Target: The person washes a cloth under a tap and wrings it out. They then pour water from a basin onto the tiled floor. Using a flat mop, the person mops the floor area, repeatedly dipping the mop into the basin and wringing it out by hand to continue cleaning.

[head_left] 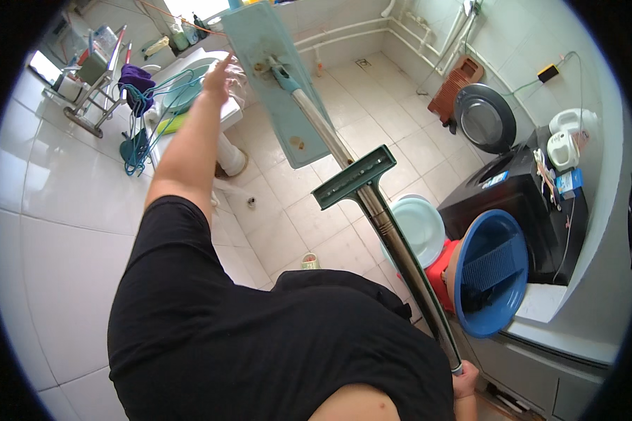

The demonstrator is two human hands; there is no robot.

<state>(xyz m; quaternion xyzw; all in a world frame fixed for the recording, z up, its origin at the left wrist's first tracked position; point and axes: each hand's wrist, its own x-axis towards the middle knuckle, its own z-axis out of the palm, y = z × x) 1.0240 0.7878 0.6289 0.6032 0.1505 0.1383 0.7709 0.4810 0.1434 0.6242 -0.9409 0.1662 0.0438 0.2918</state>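
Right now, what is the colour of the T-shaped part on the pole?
The T-shaped part is dark green; the head view shows it best.

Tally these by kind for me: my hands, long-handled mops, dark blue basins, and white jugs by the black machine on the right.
Hands: 2, left hand and right hand
Long-handled mop: 1
Dark blue basin: 1
White jugs: 2
Total: 6

No text, number or sign can be read here.
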